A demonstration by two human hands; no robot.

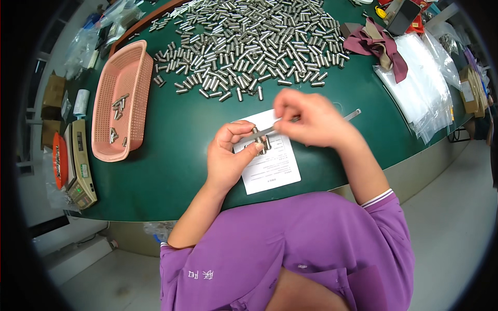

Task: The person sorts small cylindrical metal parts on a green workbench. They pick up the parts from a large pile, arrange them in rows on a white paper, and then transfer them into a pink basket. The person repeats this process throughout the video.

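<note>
While the left hand (228,155) pinches a small metal cylinder (261,144) upright between thumb and forefinger, its fingers clamped on the part just above the white printed sheet (270,166) near the front edge of the green counter (171,155), the right hand (311,122) comes in from the right with its fingers closed on a thin metal rod (270,130), whose tip meets the top of the cylinder. Holding the piece raised and close to the body seems to give a clear view of its end, and the sheet beneath would catch anything that drops. A second slim metal strip (353,114) lies on the counter just right of the right hand. Toward the far edge a wide heap of loose metal cylinders (249,46) spreads out within arm's reach. At the left edge a pink plastic basket (122,101) holds only a few cylinders, apart from the heap. Beyond it sit a small scale (83,160) and an orange dish (60,160). Near the right edge lie clear plastic bags (420,88) and a maroon cloth (376,44).
</note>
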